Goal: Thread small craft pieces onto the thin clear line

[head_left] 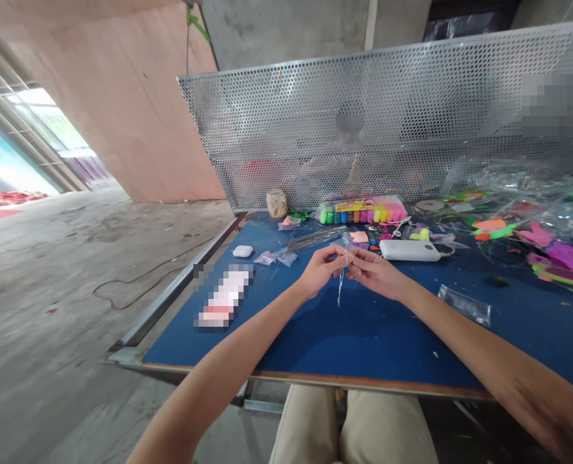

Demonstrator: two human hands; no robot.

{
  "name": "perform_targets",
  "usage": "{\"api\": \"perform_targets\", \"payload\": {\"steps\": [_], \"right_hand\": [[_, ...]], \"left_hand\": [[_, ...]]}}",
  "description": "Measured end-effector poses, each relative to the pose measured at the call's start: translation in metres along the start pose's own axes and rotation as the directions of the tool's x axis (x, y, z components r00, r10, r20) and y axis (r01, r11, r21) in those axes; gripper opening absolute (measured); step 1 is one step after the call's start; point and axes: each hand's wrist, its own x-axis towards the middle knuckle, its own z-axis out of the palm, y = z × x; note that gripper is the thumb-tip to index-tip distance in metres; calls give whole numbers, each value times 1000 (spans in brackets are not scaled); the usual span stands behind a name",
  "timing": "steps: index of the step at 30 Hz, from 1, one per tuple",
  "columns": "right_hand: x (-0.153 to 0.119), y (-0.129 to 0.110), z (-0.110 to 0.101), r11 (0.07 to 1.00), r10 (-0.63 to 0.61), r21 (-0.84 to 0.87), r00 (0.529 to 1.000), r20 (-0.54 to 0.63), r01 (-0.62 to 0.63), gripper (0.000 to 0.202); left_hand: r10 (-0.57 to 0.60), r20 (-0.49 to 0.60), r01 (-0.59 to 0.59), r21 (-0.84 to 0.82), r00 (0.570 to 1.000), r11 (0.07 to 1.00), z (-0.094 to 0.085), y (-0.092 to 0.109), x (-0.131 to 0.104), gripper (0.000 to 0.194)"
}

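Note:
Over the blue table [315, 341], my left hand [321, 269] and my right hand [376, 274] meet at the fingertips. Both are closed in a pinch on a thin pale string [339, 293], whose ends dangle below the fingers. Whatever else may be between the fingertips is too small to make out. Just behind the hands lie a small clear bag with an orange-pink piece [359, 237] and a bundle of thin metal wires [315, 238]. A white power bank [409, 251] is beyond my right hand.
A perforated metal panel [286, 129] stands along the table's back. Before it are a stone [277, 203] and a pack of coloured clay [363, 211]. A white earphone case [242, 251] lies left, a clear bag [465, 305] right, and colourful foam pieces [561, 254] far right.

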Motion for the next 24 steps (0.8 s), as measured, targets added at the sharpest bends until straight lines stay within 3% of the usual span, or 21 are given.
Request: {"api": "perform_targets", "payload": {"steps": [6, 13, 20, 24], "right_hand": [[3, 4, -3, 961, -180, -229, 979, -99, 154, 20], [0, -3, -3, 842, -326, -480, 941, -92, 244, 20], [-5, -13, -1, 722, -365, -653, 928, -77, 230, 20], [-5, -14, -3, 707, -347, -671, 937, -53, 224, 21]], "left_hand": [[-52, -11, 51, -77, 999, 996, 2, 1, 0, 33], [-162, 50, 168, -155, 986, 974, -1, 6, 0, 32], [-324, 64, 329, -293, 944, 898, -1, 4, 3, 20], [-317, 96, 331, -269, 944, 905, -4, 5, 3, 20]]}}
